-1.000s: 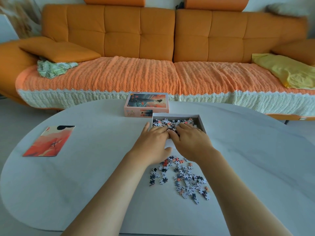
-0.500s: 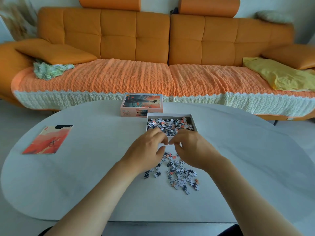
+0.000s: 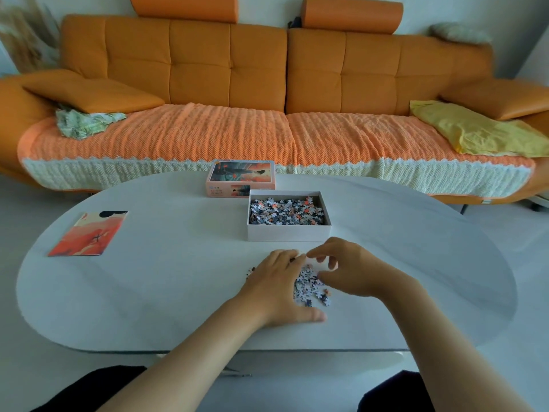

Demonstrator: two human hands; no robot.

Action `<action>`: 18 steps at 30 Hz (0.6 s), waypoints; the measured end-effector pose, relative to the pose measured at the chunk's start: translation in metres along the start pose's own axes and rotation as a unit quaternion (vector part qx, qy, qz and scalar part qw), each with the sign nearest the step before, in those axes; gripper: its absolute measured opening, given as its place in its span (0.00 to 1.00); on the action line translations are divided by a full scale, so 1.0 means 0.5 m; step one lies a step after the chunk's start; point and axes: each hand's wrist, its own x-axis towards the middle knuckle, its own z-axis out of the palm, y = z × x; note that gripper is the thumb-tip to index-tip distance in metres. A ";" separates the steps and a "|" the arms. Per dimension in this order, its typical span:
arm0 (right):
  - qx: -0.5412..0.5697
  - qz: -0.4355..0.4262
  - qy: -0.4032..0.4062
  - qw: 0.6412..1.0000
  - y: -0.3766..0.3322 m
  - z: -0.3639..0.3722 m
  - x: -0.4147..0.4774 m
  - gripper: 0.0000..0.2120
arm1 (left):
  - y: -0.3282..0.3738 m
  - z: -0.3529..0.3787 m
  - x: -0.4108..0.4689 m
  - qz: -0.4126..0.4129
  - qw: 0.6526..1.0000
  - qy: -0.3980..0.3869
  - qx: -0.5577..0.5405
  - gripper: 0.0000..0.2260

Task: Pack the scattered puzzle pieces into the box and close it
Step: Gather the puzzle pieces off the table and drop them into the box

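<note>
A small heap of loose puzzle pieces (image 3: pixel 310 288) lies on the white table (image 3: pixel 166 286), between my two hands. My left hand (image 3: pixel 277 288) rests flat over the heap's left side, thumb stretched along the table. My right hand (image 3: pixel 355 273) arches over the heap's right side with curved fingers and nothing plainly pinched. Just beyond the hands stands the open white box (image 3: pixel 288 234), holding many pieces (image 3: pixel 286 211). Its picture lid (image 3: pixel 241 176) lies behind it, to the left.
A red-orange picture card (image 3: pixel 89 233) lies at the table's left. An orange sofa (image 3: pixel 225 72) with a knitted cover runs behind the table. A few stray pieces (image 3: pixel 251 270) peek out left of my left hand. The table's near edge is close to my knees.
Both hands came back from the box to the loose heap nearer me. The heap is now bunched tighter between them. The view shifted, so the box looks farther off.
</note>
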 end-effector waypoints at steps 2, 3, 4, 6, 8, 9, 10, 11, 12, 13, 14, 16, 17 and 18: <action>-0.016 0.030 -0.051 0.998 0.008 -0.009 -0.013 0.26 | 0.000 -0.001 0.004 0.000 1.000 0.008 -0.016 0.41; -0.033 0.038 -0.067 0.997 0.010 -0.009 -0.016 0.27 | -0.002 -0.003 0.006 -0.002 1.000 0.012 -0.025 0.39; -0.045 0.041 -0.070 0.996 0.010 -0.008 -0.017 0.27 | -0.005 -0.005 0.008 -0.004 0.999 0.017 -0.035 0.37; -0.056 0.042 -0.049 0.996 0.007 -0.003 -0.014 0.22 | -0.010 -0.007 0.011 -0.005 0.998 0.023 -0.052 0.34; -0.056 0.036 -0.017 0.998 0.000 0.006 -0.005 0.17 | -0.016 -0.008 0.013 0.002 0.998 0.027 -0.058 0.31; -0.044 0.034 -0.002 0.998 -0.004 0.013 0.000 0.16 | -0.019 -0.009 0.015 0.007 0.998 0.030 -0.060 0.29; -0.025 0.031 0.010 0.999 -0.009 0.020 0.005 0.15 | -0.023 -0.012 0.017 0.012 0.997 0.035 -0.061 0.28; -0.006 0.029 0.019 0.999 -0.014 0.026 0.010 0.14 | -0.027 -0.015 0.018 0.015 0.997 0.039 -0.062 0.26; 0.010 0.029 0.026 0.999 -0.017 0.030 0.015 0.14 | -0.031 -0.019 0.020 0.016 0.997 0.039 -0.062 0.26; 0.023 0.033 0.031 0.999 -0.018 0.032 0.020 0.14 | -0.036 -0.025 0.021 0.016 0.997 0.037 -0.062 0.26; 0.033 0.039 0.036 0.998 -0.016 0.030 0.025 0.15 | -0.042 -0.033 0.022 0.014 0.997 0.034 -0.063 0.27; 0.030 0.047 0.043 0.998 -0.010 0.019 0.030 0.17 | -0.058 -0.053 0.020 0.006 0.997 0.018 -0.071 0.31; 0.019 0.045 0.039 0.998 -0.006 0.013 0.031 0.18 | -0.071 -0.065 0.018 0.001 0.997 0.003 -0.071 0.34; 0.008 0.042 0.026 0.999 -0.002 0.008 0.031 0.21 | -0.084 -0.078 0.013 -0.006 0.998 -0.015 -0.065 0.39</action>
